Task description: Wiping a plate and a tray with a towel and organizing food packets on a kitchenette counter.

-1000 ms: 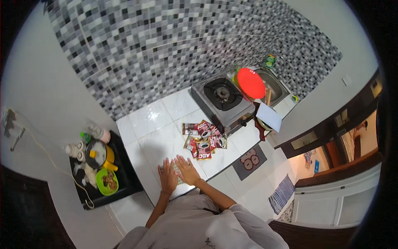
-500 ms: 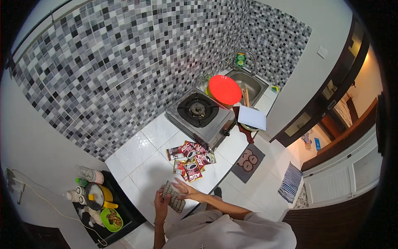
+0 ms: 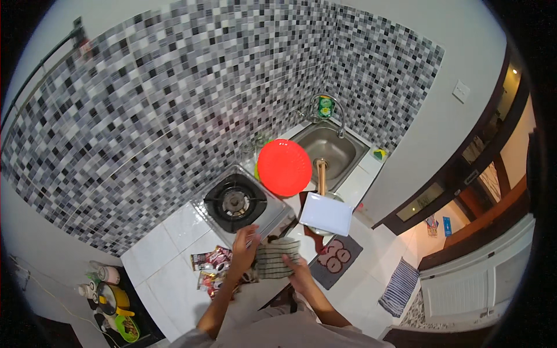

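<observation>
A checked grey-green cloth (image 3: 276,261) is spread between my hands at the front edge of the stove. Its right side is in my right hand (image 3: 300,275), the thumb lying on top and the other fingers partly hidden beneath. Beside the cloth's left edge is my left hand (image 3: 245,246), its fingers apart and pointing toward the stove's front corner. Several shiny red and dark sachets (image 3: 211,260) lie on the white tiled counter (image 3: 168,281), partly covered by my left forearm. The single-burner gas stove (image 3: 237,202) stands just beyond my hands.
A red plate (image 3: 284,167) leans over the items right of the stove, near the steel sink (image 3: 331,145). A white tray (image 3: 326,214) rests on a pot, with wooden utensils (image 3: 321,174) behind it. At lower left, a yellow pot (image 3: 112,298) and green bowl (image 3: 127,328) share a black surface.
My hands and the cloth have moved right, from in front of the sachets to the stove's front edge. The cloth is now spread wider. The whole view has shifted too.
</observation>
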Demonstrator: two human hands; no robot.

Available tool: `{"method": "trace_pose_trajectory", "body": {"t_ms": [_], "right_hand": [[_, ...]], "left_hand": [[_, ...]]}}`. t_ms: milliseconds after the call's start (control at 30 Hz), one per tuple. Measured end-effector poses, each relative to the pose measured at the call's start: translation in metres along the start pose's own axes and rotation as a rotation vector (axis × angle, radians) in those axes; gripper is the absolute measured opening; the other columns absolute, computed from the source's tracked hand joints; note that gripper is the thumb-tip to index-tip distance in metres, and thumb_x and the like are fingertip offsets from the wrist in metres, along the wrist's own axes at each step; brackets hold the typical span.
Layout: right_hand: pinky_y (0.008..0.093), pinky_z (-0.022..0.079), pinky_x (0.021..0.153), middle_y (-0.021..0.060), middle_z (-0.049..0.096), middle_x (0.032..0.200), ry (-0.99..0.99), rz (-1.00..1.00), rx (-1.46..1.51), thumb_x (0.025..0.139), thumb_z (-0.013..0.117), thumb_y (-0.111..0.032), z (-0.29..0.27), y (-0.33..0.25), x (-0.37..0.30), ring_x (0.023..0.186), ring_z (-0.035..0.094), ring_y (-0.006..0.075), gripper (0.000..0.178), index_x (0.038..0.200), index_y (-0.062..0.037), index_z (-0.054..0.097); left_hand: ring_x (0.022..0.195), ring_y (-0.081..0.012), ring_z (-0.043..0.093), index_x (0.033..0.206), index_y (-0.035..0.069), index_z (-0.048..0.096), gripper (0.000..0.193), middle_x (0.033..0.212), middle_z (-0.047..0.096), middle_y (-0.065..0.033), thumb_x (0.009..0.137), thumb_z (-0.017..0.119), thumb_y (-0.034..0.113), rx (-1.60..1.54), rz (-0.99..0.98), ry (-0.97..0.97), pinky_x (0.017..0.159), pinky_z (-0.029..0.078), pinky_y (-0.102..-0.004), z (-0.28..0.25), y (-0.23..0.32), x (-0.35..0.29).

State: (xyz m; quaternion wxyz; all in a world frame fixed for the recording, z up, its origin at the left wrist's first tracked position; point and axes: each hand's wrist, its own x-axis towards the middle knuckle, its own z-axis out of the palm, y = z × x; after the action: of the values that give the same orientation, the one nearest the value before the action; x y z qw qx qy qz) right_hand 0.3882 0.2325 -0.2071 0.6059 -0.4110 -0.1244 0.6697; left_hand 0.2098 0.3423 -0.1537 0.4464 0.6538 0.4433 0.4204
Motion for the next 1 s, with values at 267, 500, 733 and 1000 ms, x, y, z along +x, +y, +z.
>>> {"method": "trace_pose_trajectory", "body": {"t_ms": [267,500,733,1000], "right_hand": [[0.0388,0.057,0.088,0.0065,0.065,0.126,0.021,-0.131,0.168,0.099,0.069,-0.014,-0.078,-0.138,0.032,0.111,0.065,0.0197,0.038,0.133,-0.0053,0.056],[0.0405,0.055,0.095,0.0054,0.067,0.123,0.061,-0.051,0.208,0.098,0.068,-0.011,-0.100,-0.173,0.057,0.110,0.066,0.0204,0.033,0.130,-0.0058,0.059],[0.0433,0.053,0.097,0.0084,0.065,0.127,0.000,0.020,0.199,0.096,0.071,-0.010,-0.107,-0.185,0.082,0.115,0.063,0.0242,0.041,0.133,-0.0024,0.055],[0.0403,0.055,0.096,0.0090,0.065,0.128,-0.023,-0.020,0.206,0.096,0.072,-0.013,-0.105,-0.202,0.090,0.114,0.065,0.0227,0.042,0.133,-0.0022,0.055]], "left_hand": [[0.117,-0.0269,0.062,0.126,0.002,0.058,0.038,0.123,0.065,-0.0162,0.101,0.065,0.029,-1.162,-0.630,0.059,0.103,0.050,-0.0392,0.165,-0.099,0.185],[0.100,-0.0289,0.070,0.119,-0.002,0.060,0.025,0.115,0.069,-0.0169,0.102,0.062,0.016,-1.278,-0.689,0.491,0.092,0.062,-0.0430,0.214,-0.121,0.222],[0.079,-0.0266,0.067,0.108,-0.003,0.056,0.017,0.098,0.063,-0.0126,0.091,0.058,-0.005,-1.018,-0.431,0.577,0.079,0.066,-0.0475,0.215,-0.088,0.217],[0.084,-0.0319,0.070,0.119,-0.005,0.041,0.030,0.122,0.060,-0.0237,0.095,0.055,0.008,-0.150,-0.069,0.527,0.063,0.067,-0.0409,0.182,-0.006,0.255]]}}
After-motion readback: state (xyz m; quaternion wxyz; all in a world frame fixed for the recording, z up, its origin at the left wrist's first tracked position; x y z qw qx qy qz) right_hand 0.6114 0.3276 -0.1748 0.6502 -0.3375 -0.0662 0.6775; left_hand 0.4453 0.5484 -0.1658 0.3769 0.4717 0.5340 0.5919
